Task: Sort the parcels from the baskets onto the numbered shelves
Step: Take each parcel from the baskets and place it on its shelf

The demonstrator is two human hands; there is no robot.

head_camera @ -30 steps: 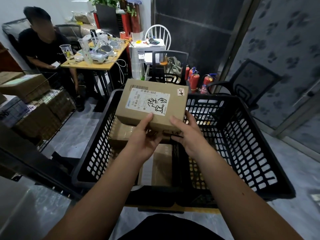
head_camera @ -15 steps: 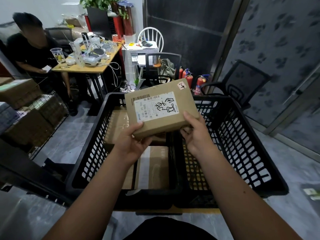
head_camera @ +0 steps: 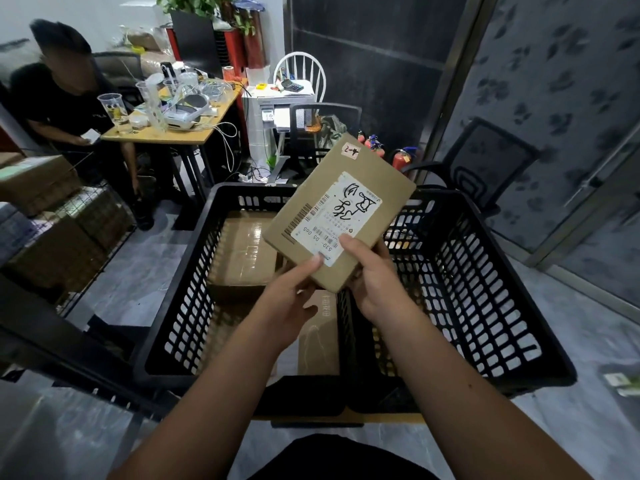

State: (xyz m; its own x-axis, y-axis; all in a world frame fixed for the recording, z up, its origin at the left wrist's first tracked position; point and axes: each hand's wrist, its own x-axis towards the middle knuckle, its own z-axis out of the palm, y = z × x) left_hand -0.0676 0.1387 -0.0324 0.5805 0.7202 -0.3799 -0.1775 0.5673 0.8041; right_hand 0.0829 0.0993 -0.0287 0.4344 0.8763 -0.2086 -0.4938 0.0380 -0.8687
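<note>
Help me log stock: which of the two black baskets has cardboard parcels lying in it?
The left basket: brown parcels lie inside it. The right basket shows none that I can see.

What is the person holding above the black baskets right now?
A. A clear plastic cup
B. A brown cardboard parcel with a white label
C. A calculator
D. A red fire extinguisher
B: both the left hand and the right hand grip the near end of a brown parcel bearing a white label, raised over the baskets.

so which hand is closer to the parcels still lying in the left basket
Left. The left hand grips the held parcel directly above the left basket's parcels; the right hand sits over the divide toward the right basket.
</note>
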